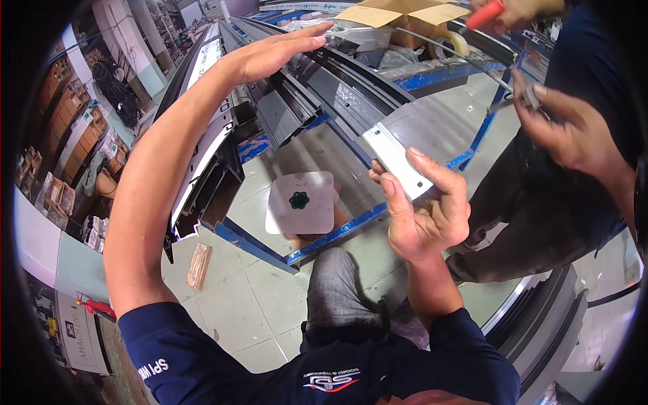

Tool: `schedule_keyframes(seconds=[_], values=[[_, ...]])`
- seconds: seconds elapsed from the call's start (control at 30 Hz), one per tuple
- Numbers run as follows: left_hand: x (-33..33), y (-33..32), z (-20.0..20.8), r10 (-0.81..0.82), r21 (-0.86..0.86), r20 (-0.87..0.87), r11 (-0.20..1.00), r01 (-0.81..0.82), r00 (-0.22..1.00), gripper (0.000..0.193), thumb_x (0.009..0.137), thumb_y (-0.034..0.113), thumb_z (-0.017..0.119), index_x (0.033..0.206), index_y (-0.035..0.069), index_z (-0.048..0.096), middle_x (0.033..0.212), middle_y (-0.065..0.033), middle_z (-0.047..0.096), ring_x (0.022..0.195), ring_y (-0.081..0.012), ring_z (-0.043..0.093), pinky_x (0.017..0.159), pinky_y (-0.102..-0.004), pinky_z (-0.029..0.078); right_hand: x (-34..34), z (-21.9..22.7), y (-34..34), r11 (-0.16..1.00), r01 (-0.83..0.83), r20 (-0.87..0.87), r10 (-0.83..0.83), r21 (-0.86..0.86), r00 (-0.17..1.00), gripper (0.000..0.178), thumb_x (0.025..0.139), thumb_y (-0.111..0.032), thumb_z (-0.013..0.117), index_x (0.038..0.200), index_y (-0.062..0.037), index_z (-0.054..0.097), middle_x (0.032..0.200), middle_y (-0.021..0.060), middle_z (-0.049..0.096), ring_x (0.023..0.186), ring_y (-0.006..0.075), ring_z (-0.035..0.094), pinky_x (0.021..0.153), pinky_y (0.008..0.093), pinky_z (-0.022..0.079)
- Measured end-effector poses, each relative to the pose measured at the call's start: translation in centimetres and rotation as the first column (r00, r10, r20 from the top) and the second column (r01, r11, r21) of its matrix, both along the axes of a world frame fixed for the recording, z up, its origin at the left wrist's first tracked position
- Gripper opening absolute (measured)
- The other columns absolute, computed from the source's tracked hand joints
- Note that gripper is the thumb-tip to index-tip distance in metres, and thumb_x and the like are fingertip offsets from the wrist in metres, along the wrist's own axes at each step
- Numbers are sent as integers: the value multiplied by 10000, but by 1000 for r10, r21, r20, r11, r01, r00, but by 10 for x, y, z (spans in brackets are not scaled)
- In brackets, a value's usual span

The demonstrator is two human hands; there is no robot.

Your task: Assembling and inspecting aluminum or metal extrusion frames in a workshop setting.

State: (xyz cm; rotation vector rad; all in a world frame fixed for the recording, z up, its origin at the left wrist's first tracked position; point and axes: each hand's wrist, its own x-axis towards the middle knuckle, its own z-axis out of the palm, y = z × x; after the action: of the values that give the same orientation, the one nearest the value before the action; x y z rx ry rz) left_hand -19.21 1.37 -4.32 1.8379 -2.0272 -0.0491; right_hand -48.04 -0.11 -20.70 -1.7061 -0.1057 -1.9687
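Observation:
My right hand (pixel 432 223) grips a short white metal block (pixel 398 162), pinched between thumb and fingers. The block has a dark hole near each end and is held tilted in front of me. Stretched forward over the long dark aluminium profiles (pixel 337 94), my left hand (pixel 283 54) has its fingers out straight and holds nothing. Whether its palm touches the profiles I cannot tell. At the right, another person's hand (pixel 574 128) holds a small metal piece, while that person's other hand (pixel 523 13) is at a red-handled tool (pixel 484 13) with a long thin shaft.
The profiles rest on a blue metal frame (pixel 256 246). Below them stands a square pale stool-like top (pixel 290 216) with a dark green knob. An open cardboard box (pixel 398 13) and a tape roll (pixel 451 44) sit at the back. A wrapped brown block (pixel 198 266) lies on the floor.

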Motion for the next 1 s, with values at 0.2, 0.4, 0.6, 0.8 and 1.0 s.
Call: schedule_keyframes(seconds=[0.2, 0.4, 0.6, 0.8, 1.0], values=[[0, 1, -2, 0, -6, 0, 1000, 0, 1000, 722, 1058, 571, 346, 1623, 134, 243, 1661, -118, 293, 1550, -261, 229, 1271, -402, 137, 4, -6, 1, 1000, 0, 36, 0, -1, 999, 434, 780, 50, 845, 1127, 147, 604, 1038, 267, 729, 883, 278, 765, 780, 332, 615], [-13, 5, 1, 24, 6, -51, 1000, -24, 998, 703, 1064, 550, 355, 1617, 127, 262, 1653, -118, 309, 1542, -255, 250, 1268, -387, 155, 7, -8, -1, 1000, 3, 51, -4, 21, 999, 431, 784, 54, 840, 1129, 153, 601, 1041, 268, 727, 890, 276, 764, 782, 331, 614], [-5, 4, 3, 47, 29, 21, 998, -47, 999, 576, 1072, 432, 308, 1502, 101, 500, 1560, -114, 462, 1499, -242, 347, 1259, -395, 215, 10, -7, -3, 1000, -7, 53, 5, 24, 999, 451, 774, 35, 855, 1136, 145, 609, 1027, 257, 733, 867, 257, 762, 765, 316, 608], [13, -9, -1, -28, 89, -40, 996, 32, 999, 598, 1073, 447, 365, 1580, 130, 365, 1617, -104, 387, 1489, -253, 370, 1244, -372, 246, 11, -7, -4, 999, -42, 64, 41, 28, 997, 452, 773, 23, 861, 1132, 139, 611, 1029, 256, 735, 874, 253, 760, 762, 316, 607], [14, -8, 2, -85, 58, -76, 994, 90, 993, 659, 1071, 459, 400, 1618, 120, 260, 1625, -126, 369, 1496, -247, 357, 1230, -356, 249, 7, -7, -3, 1000, -20, 43, 19, 22, 999, 449, 775, 29, 857, 1130, 144, 607, 1034, 266, 729, 900, 271, 758, 797, 332, 610]])
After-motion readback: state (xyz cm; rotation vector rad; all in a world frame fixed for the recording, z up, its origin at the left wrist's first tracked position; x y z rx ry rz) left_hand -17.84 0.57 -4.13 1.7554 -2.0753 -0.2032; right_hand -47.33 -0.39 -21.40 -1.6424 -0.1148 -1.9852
